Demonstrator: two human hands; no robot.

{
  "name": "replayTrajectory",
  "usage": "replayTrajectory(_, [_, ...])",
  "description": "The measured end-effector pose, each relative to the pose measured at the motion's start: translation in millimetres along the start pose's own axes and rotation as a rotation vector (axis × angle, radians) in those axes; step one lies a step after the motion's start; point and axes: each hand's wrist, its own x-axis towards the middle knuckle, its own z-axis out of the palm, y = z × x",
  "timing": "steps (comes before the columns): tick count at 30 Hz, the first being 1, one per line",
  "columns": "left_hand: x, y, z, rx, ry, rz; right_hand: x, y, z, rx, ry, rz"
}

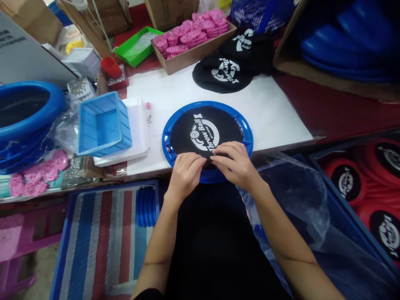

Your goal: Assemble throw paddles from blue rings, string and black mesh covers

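A blue plastic ring (pixel 208 103) lies at the front edge of the white work surface. Inside it sits a round black mesh fabric (pixel 184 129) with a white "Throw Ball" print. At the near rim, my left hand (pixel 186 171) pinches the fabric's edge between thumb and fingers. Close beside it, my right hand (pixel 237 164) pinches the same edge just to the right. Both sets of fingertips nearly meet and hide that part of the rim. Further back lie more black printed fabric pieces (pixel 223 74), loosely piled.
A blue bin (pixel 104 125) stands on white foam at left, near stacked blue rings (pixel 28 121). Behind are a green tray (pixel 137 46) of small parts and a cardboard box (pixel 193 50) of pink pieces. Red discs (pixel 346 179) fill a crate at right; a striped-lined crate (pixel 106 241) sits below left.
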Motion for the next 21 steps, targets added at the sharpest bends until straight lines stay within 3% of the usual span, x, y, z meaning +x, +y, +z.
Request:
replayTrajectory(4, [-12,-5,5.3,0.000,0.029,0.038,-5,-3,6,-0.005,0.031,-0.045])
replayTrajectory(10, [-10,-14,6.7,-0.012,0.033,0.076,0,4,6,-0.004,-0.020,-0.040])
replayTrajectory(16, [9,-30,28.6,0.003,0.086,-0.055,17,36,9,0.092,-0.097,0.113])
replayTrajectory(21, [21,-38,39.8,-0.054,0.169,-0.069,24,57,14,0.108,0.023,0.118])
